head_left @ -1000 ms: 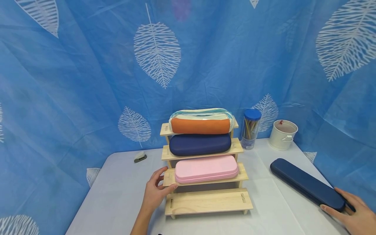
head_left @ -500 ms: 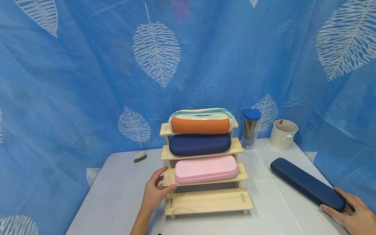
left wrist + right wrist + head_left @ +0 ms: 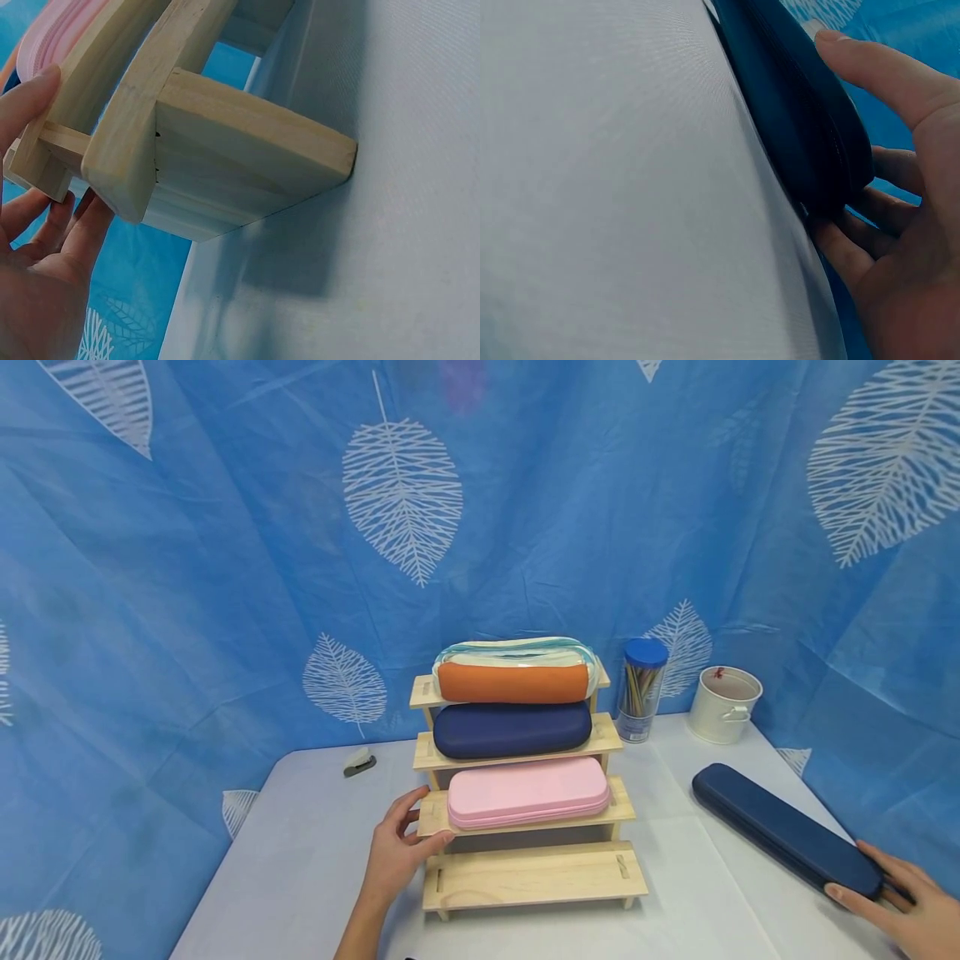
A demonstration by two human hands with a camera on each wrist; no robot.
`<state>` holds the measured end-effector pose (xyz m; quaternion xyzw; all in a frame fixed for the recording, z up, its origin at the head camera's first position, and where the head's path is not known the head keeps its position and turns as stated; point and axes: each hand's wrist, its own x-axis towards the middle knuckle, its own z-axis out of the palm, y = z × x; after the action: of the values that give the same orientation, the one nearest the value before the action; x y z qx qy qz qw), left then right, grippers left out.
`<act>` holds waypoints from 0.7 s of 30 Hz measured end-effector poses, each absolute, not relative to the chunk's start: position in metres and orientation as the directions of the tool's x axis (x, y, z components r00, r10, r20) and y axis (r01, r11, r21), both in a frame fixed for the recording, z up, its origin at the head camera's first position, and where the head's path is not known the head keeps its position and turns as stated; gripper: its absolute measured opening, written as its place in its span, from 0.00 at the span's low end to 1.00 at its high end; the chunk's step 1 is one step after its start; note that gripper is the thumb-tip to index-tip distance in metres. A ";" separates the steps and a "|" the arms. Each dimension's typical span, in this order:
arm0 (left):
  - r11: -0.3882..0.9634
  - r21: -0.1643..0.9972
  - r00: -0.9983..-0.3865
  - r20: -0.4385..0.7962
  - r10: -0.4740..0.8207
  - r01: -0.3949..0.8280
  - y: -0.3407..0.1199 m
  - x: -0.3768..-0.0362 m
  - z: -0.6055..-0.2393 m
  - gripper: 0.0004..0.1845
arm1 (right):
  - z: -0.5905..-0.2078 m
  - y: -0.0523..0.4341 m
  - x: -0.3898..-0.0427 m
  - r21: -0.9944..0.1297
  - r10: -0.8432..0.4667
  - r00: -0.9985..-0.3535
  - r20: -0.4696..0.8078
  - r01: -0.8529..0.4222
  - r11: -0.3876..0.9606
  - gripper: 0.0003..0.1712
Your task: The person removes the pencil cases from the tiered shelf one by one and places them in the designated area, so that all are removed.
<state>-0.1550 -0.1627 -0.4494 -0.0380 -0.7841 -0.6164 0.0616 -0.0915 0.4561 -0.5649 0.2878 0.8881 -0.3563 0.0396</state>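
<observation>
A light wooden tiered rack point(image 3: 536, 875) stands on the table. My left hand point(image 3: 401, 843) grips the left end of its second tier from the bottom, thumb in front and fingers behind. On that tier lies a pink case point(image 3: 528, 789), with a navy case point(image 3: 512, 729) above and an orange and white pencil pouch point(image 3: 513, 681) on top. My right hand point(image 3: 911, 897) is spread loosely around the near end of a long dark blue case point(image 3: 780, 822) lying on the table. In the right wrist view, the uppermost digit stands slightly off that case point(image 3: 795, 105).
Behind the rack's right side are a clear blue-lidded jar of sticks point(image 3: 640, 689) and a white metal bucket point(image 3: 722, 703). A small stapler point(image 3: 359, 762) sits at the back left. Blue leaf-print cloth point(image 3: 225, 568) hangs around the white table point(image 3: 300, 860).
My right hand has loosened and shifted slightly to the right at the end of the dark blue case. The left hand keeps its hold on the rack; the cases stay in place.
</observation>
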 end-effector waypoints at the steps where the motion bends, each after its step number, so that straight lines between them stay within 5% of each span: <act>1: 0.236 0.962 -0.990 0.143 -0.015 0.135 -0.163 -0.155 -0.450 0.39 | -0.563 0.456 -0.091 -0.611 0.481 -0.828 -0.288 0.546 0.574 0.72; 8: 0.236 0.962 -0.990 0.143 -0.003 0.138 -0.164 -0.156 -0.451 0.40 | -0.542 0.444 -0.087 -0.627 0.450 -0.873 -0.185 0.458 0.631 0.66; 15: 0.241 0.960 -0.989 0.145 -0.005 0.140 -0.166 -0.156 -0.451 0.41 | -0.518 0.421 -0.082 -0.464 0.421 -0.906 0.037 0.358 0.810 0.61; 21: 0.238 0.961 -0.989 0.148 -0.007 0.142 -0.165 -0.156 -0.451 0.40 | -0.509 0.409 -0.090 -0.437 0.302 -0.933 0.198 0.192 0.879 0.55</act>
<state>-0.1563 -0.1655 -0.4514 -0.0431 -0.7843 -0.6159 0.0604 -0.0898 0.4093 -0.5090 0.1285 0.9603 -0.2098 -0.1312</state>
